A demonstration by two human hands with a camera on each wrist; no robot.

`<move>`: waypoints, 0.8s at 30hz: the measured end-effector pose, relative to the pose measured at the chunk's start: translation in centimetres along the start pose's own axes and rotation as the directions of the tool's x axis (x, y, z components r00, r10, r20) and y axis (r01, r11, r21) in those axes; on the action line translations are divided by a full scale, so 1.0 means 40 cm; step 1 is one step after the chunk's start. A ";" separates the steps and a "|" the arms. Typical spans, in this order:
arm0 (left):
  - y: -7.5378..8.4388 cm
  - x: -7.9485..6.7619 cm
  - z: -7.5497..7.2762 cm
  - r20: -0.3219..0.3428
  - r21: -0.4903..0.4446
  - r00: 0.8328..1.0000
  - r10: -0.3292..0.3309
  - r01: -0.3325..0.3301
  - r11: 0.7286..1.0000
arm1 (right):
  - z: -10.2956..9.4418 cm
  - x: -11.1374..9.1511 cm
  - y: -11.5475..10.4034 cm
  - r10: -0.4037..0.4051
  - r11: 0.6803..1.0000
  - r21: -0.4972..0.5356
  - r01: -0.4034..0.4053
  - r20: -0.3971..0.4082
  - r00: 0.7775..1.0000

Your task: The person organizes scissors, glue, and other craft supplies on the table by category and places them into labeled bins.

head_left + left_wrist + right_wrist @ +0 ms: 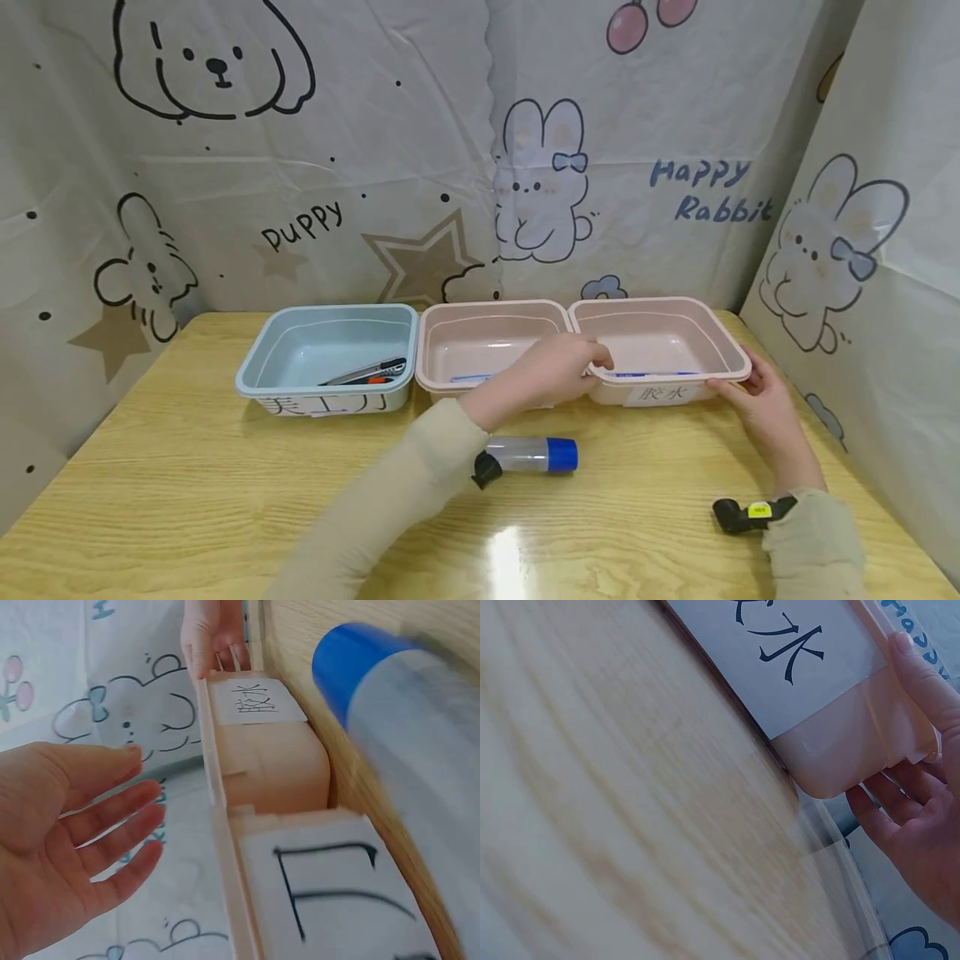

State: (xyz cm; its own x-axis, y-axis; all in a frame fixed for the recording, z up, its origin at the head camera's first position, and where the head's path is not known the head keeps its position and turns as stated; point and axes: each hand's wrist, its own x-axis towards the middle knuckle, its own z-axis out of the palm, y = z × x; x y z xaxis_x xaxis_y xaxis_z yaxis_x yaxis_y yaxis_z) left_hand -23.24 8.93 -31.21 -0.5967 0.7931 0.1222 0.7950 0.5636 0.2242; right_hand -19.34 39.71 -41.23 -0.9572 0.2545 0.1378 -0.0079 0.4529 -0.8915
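Observation:
My right hand (761, 400) holds the front right corner of the right pink bin (660, 312), which has a white paper label on its front. In the right wrist view, the thumb (919, 664) lies on the rim and the fingers are round the side. Over the place where the right bin and the middle pink bin (495, 310) meet is my left hand (558, 367). The left wrist view shows that hand with loosely bent, spread fingers (124, 806) and nothing in them. A clear tube with a blue cap (562, 455) lies on the table, partly behind the left sleeve.
At the left stands a light blue bin (330, 312) with utility knives (367, 371) inside. Thin blue items lie in the middle and right bins, mostly hidden. A printed curtain (420, 125) hangs behind the wooden table (187, 483) and along its right side.

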 end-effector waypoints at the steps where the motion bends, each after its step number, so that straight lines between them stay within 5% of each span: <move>1: -0.005 -0.019 -0.003 0.009 -0.008 1.000 -0.001 0.001 1.000 | 0.002 0.001 -0.001 -0.003 1.000 -0.004 0.003 0.000 1.000; 13: -0.057 -0.229 0.032 0.208 0.069 0.978 -0.027 0.013 0.998 | 0.010 -0.005 0.018 0.000 1.000 0.031 0.000 -0.012 1.000; 18: -0.079 -0.264 0.046 0.252 0.128 0.966 -0.052 0.020 0.992 | 0.011 -0.004 0.028 -0.015 0.988 0.155 0.017 -0.012 1.000; 24: -0.104 -0.275 0.063 0.200 0.125 0.979 -0.025 0.000 0.992 | 0.008 0.003 0.032 -0.061 0.957 0.286 0.059 0.000 0.998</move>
State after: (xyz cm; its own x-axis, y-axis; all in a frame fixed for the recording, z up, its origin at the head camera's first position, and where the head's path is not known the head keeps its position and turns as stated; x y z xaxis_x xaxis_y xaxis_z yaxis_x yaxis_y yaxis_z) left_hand -19.70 -1.57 -35.94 -0.5827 0.8088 -0.0794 0.8024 0.5881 0.1020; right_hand -19.54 40.05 -42.49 -0.9548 0.2267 0.1922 -0.1464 0.2041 -0.9680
